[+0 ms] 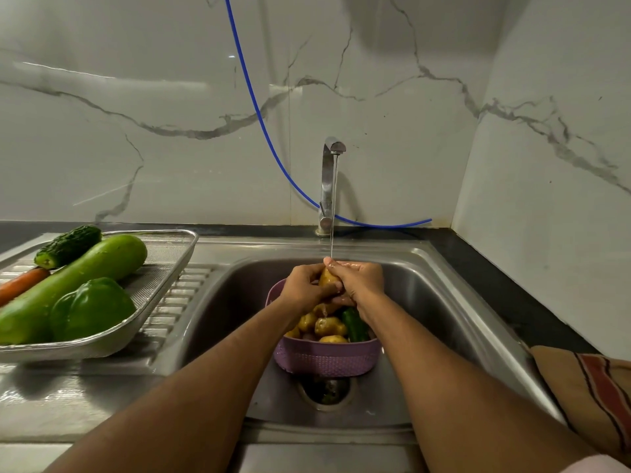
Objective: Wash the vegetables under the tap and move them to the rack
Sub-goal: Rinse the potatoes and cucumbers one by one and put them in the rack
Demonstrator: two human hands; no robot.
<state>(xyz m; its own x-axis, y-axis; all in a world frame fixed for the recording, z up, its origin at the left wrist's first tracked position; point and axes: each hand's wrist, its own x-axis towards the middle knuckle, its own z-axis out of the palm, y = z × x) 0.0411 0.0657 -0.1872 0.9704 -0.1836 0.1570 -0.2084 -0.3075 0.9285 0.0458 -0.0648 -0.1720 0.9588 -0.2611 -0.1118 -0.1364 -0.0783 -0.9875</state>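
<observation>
Yellow potato (327,278) | between both hands | left grip (304,289), right grip (358,283) clasping it

Both bare forearms reach forward from the bottom edge and converge at centre. Left hand (305,286) and right hand (358,281) are cupped together, fingers curled, gripping a potato (327,277) between them. Knuckles face up, right fingertips uppermost and wet; both wrists roughly level.
</observation>
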